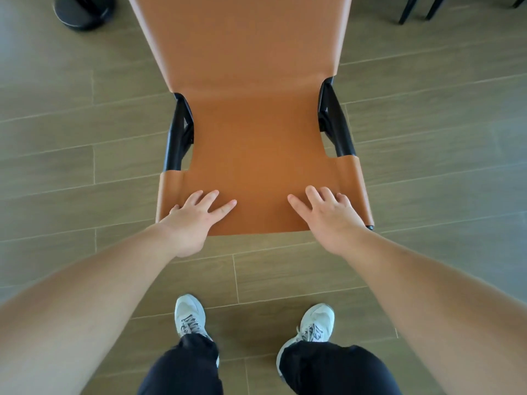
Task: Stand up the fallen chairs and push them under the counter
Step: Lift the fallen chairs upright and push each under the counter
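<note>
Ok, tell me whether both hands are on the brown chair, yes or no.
Yes: the left hand and the right hand both rest with spread fingers on the near edge of the brown chair.

Tan-orange chair (251, 132), black frame; grey-brown plank floor (85, 124), seemingly wood-patterned.

One tan chair (251, 132), two hands (196, 220) (both flat on it), two grey shoes (189, 315), one black round base (82, 11)

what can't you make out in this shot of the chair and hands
Head view only:
- Chair: far end cut off by the top edge.
- Left hand, right hand: thumbs hidden under the chair's near edge.
- Counter: out of view.
- Black legs: cut off at the top.
</note>
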`<state>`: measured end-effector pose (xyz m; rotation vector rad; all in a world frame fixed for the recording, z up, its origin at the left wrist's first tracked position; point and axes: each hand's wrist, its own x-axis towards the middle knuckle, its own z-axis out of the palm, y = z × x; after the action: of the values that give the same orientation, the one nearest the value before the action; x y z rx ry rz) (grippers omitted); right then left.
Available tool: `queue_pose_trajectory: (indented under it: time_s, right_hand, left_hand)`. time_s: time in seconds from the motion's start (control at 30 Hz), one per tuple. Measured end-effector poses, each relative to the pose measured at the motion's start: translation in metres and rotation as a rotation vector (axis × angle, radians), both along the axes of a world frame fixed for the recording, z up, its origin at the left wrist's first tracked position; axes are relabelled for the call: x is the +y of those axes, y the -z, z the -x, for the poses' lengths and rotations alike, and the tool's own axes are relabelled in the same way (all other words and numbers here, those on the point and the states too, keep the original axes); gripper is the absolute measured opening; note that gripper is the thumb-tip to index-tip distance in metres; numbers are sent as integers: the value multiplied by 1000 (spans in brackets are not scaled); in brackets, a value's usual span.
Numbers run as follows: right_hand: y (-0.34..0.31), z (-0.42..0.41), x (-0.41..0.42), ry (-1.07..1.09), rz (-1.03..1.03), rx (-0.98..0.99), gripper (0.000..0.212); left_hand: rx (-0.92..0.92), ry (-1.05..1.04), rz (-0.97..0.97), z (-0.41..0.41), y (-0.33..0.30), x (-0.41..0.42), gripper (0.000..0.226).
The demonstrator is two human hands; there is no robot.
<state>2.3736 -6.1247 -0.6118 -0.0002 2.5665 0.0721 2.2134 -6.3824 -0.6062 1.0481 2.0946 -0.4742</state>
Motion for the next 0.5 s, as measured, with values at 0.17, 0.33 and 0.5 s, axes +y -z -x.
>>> queue_pose_trajectory:
  time_s: [0.17, 0.33, 0.5]
  right_hand:
    - [-60, 29, 39, -46, 11, 65, 86]
    - [-111, 76, 67, -68, 0, 155, 56]
    - [-158, 137, 99, -41, -37, 264, 41]
  left_hand:
    - [11, -108, -49, 28, -55, 33, 114]
    - [195, -106, -193, 65, -104, 42, 98]
    - [325, -68, -297, 123, -153, 67, 89]
